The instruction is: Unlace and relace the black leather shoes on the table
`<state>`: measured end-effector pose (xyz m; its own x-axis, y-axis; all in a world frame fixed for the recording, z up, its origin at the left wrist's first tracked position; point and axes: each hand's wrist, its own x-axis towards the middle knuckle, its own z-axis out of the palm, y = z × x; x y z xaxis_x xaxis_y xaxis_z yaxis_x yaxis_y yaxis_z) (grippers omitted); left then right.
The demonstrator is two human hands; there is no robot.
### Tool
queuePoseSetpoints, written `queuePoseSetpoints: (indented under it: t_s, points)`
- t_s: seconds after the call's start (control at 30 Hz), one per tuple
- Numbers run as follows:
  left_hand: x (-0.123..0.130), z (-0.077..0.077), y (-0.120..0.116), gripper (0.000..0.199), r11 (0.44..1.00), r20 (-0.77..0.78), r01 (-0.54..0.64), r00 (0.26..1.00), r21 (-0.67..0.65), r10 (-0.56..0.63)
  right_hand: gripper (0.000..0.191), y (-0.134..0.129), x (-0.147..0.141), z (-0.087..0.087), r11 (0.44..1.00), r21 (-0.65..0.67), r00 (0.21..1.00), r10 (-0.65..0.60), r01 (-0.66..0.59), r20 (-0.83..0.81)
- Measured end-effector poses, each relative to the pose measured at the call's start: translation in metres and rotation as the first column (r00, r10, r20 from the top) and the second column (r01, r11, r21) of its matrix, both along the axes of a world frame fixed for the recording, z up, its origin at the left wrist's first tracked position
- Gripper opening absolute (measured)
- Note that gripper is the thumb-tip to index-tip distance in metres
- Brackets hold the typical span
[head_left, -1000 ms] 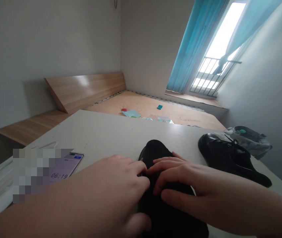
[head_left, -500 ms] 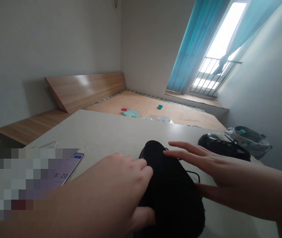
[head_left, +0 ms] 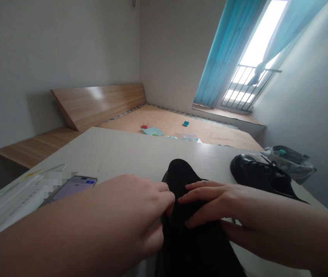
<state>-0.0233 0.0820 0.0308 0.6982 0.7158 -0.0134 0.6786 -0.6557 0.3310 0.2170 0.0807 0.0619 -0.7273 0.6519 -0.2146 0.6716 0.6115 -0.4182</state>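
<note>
A black shoe-shaped item (head_left: 181,173) lies on the white table (head_left: 129,154) in the lower middle, its rounded end away from me. Its dark surface hides most detail. My left hand (head_left: 149,211) has its fingers curled round the left edge of the item. My right hand (head_left: 212,204) rests on top of it with the fingers spread, the thumb at the right side. To the right, a shiny black laced shoe (head_left: 256,173) stands on the table.
A phone (head_left: 77,186) and clear plastic packaging (head_left: 16,200) lie at the left. Behind the laced shoe is a transparent bag (head_left: 293,165). Beyond the table, small packets (head_left: 154,131) lie on a bed (head_left: 215,134).
My right hand has moved left and down onto the black item, its fingertips now on top. My left hand has shifted slightly left, to the edge. The item's near part has shifted.
</note>
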Motion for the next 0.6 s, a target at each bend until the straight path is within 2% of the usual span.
queuePoseSetpoints:
  t_s: [0.13, 0.27, 0.4, 0.5, 0.6]
  points:
    - [0.006, 0.004, 0.001, 0.019, 1.000, -0.091, 0.004, 0.996, -0.006, -0.005, 0.056, -0.002, -0.020, -0.014, 0.992, 0.127, 0.997, -0.002, -0.008, 0.078]
    - [0.008, 0.004, 0.002, 0.023, 1.000, -0.107, 0.000, 0.994, 0.029, 0.003, 0.054, -0.007, -0.029, -0.022, 0.987, 0.158, 0.993, -0.014, -0.005, 0.120]
    - [0.008, 0.003, 0.001, 0.023, 1.000, -0.085, -0.002, 0.996, 0.000, 0.002, 0.059, -0.013, -0.016, -0.014, 0.989, 0.145, 0.996, -0.024, 0.011, 0.087]
    - [0.009, 0.005, 0.001, 0.020, 1.000, -0.050, 0.001, 0.999, -0.031, -0.003, 0.054, -0.015, -0.009, -0.004, 0.982, 0.187, 0.998, -0.040, 0.032, 0.038]
    - [0.009, 0.007, 0.002, 0.017, 0.999, -0.047, 0.035, 0.998, -0.038, -0.037, 0.043, -0.016, -0.014, 0.000, 0.987, 0.149, 0.996, 0.050, -0.060, 0.067]
